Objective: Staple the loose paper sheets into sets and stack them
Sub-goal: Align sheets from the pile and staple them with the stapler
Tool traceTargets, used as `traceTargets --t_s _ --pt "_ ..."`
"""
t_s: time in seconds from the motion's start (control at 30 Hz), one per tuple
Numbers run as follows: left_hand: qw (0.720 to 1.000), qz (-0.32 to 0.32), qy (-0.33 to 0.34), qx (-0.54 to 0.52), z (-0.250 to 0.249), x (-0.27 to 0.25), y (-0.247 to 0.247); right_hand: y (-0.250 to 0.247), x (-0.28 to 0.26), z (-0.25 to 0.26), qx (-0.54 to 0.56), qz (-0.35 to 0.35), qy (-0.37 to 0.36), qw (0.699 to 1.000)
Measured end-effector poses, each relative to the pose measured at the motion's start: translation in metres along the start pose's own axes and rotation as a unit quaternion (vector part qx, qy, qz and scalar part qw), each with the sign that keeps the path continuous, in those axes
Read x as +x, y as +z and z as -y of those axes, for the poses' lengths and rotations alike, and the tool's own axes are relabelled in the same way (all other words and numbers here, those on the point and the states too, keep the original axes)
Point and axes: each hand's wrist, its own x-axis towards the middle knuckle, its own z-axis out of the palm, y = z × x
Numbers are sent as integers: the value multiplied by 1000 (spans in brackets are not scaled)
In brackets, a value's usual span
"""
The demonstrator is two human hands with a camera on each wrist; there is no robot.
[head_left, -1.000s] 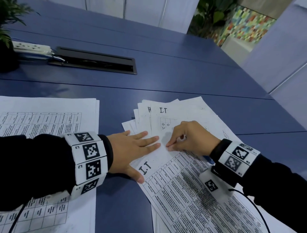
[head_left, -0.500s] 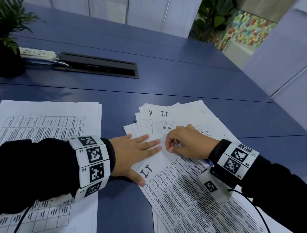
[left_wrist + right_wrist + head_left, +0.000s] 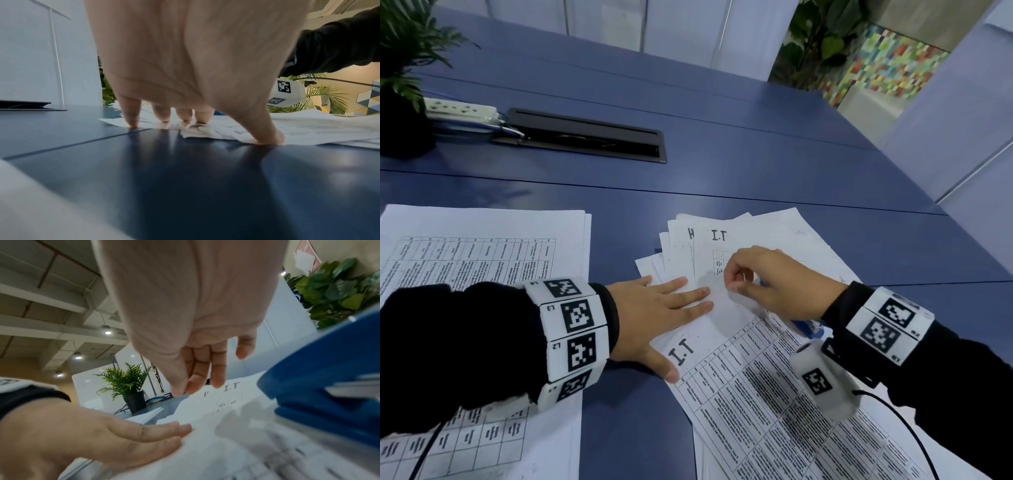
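With your left hand spread flat on the fanned sheets at the table's near right, your right hand pinches the top sheet's corner; thin, floppy, slippery paper, so lift by that corner.

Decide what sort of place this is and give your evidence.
Probably an office meeting room: a long blue table with a built-in cable hatch, a power strip and printed forms, plus potted plants and partition walls.

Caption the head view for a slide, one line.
Left hand flat on the loose sheets while the right hand pinches a sheet's corner; a second stack lies to the left.
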Motion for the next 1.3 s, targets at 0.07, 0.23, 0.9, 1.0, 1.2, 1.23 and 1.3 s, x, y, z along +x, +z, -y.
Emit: traceTargets --t_s 0.07,0.23,0.9,1.0,1.2,1.23,1.3 --pt "1000 1 2 -4 1 0 -1 -3 -3 -2 -31 5 1 1000" --pt "1000 10 4 -13 1 -1 -6 6 -10 -6 -47 25 12 998" --pt "999 5 11 -51 7 0 -6 4 9 -11 -109 50 26 992" --pt "998 4 13 -54 7 0 -5 5 12 -11 -125 64 23 990" --pt "998 -2 13 -55 7 1 -5 7 7 2 -111 67 15 991" --pt "998 -6 15 -59 7 1 -5 9 5 8 -91 60 1 994" --pt "997 -17 24 -70 6 0 -6 14 1 23 -57 68 -29 996"
